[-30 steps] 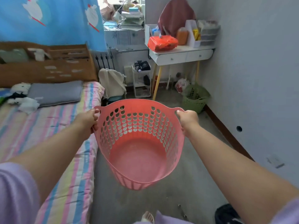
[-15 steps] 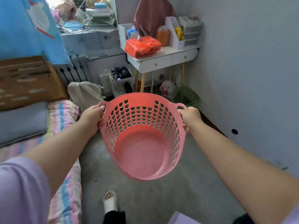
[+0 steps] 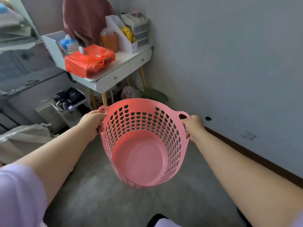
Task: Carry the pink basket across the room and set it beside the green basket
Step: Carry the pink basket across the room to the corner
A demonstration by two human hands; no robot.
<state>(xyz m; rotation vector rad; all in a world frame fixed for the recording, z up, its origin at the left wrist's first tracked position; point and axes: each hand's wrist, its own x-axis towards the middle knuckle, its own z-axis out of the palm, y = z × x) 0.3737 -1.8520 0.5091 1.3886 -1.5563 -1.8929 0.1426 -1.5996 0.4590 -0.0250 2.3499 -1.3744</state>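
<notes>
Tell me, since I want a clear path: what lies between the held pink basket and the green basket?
In the head view, nothing shows between the pink perforated plastic basket and the green mesh basket; the pink rim hides the floor there.

Both hands hold the pink basket (image 3: 144, 145) off the floor, left hand (image 3: 92, 123) and right hand (image 3: 193, 126) gripping opposite rim handles; the green basket (image 3: 154, 95) sits beyond, beside the white desk (image 3: 114, 74)
</notes>
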